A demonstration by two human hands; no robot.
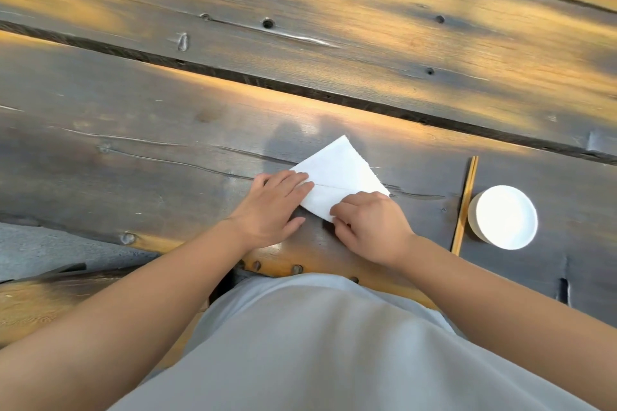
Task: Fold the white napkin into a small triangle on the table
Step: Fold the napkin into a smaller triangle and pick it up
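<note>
Hands are both working the one white folded paper napkin (337, 177) on the dark wooden plank table (140, 130): left hand (272, 207) is pressing flat with fingers spread, right hand (369, 227) is pinching its near corner. One white round bowl (504, 217) and one pair of wooden chopsticks (464, 205) are sitting to the right.

A white napkin (339, 177) lies folded near the front edge of the wooden bench (133, 150), left hand (272, 210) flat on its left corner, right hand (369, 227) pinching its near corner; chopsticks (464, 205) and a white bowl (503, 217) sit further right

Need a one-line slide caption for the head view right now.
Both hands, left and right, press a partly folded white napkin on a dark wooden table, chopsticks and white dish alongside.
</note>
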